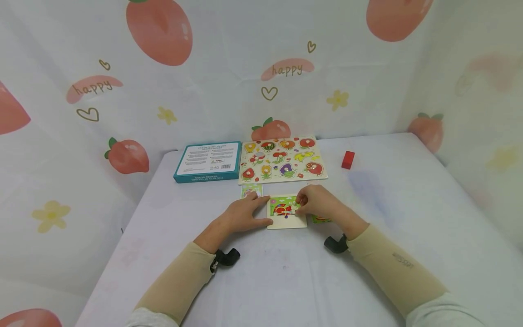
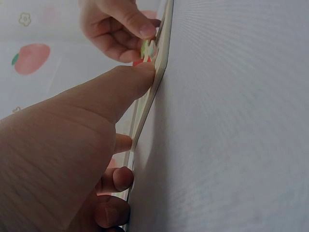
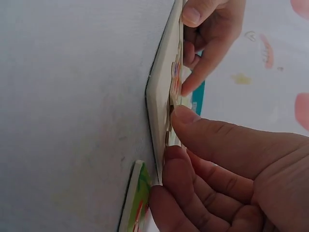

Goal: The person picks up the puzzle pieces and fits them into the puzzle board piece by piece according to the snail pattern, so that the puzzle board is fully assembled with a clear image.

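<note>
A small wooden jigsaw board lies on the table between the hands, with a colourful picture of pieces in its upper part. My left hand rests at its left side, thumb and forefinger spread along the edge; in the left wrist view the straight thumb presses on the board. My right hand pinches a puzzle piece between thumb and fingers at the board's right side; the fingers hide much of it. Beside that hand lies a green picture piece, partly covered in the head view.
Behind the left fingers lies another picture piece. Farther back are a teal-edged box and a fruit peg puzzle. A red block stands at the back right. A white cloth covers the table.
</note>
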`<state>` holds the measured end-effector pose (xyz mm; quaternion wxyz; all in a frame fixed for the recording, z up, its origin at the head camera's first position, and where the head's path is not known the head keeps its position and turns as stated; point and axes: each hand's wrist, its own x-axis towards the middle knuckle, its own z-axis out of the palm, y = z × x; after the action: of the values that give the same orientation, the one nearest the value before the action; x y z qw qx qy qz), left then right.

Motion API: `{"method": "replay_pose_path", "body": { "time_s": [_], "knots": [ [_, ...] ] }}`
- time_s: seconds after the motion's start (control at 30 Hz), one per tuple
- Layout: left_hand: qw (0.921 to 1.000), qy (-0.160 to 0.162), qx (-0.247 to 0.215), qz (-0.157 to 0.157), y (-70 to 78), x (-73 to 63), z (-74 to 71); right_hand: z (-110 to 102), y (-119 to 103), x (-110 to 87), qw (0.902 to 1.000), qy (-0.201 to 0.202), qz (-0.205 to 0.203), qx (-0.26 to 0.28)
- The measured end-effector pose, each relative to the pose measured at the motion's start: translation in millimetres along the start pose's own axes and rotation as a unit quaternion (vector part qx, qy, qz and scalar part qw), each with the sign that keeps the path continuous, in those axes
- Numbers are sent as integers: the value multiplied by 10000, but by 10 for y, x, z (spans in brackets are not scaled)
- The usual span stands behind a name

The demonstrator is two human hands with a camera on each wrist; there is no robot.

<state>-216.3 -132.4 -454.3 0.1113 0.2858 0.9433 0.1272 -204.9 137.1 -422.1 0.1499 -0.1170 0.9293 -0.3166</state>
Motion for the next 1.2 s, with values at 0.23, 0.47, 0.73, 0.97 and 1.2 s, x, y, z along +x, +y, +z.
{"method": "replay_pose_path", "body": {
  "time_s": [0.23, 0.47, 0.73, 0.97, 1.2],
  "knots": [
    [10000, 7, 20, -11, 3, -1, -1, 27, 15, 12, 9997, -54, -7, -217],
    [10000, -20, 10, -26, 16, -6, -3, 35, 37, 11, 9991, 1, -115, -415],
    [10000, 40, 52, 58, 4, -4, 1, 11, -28, -19, 9964, -81, -221, -815],
    [10000, 41, 67, 36, 2, -3, 7, 10, -41, -20, 9937, -66, -370, -1060],
    [10000, -4, 57, 34, 14, 4, -13, 17, -34, 9, 9945, -130, -404, -958]
  ]
}}
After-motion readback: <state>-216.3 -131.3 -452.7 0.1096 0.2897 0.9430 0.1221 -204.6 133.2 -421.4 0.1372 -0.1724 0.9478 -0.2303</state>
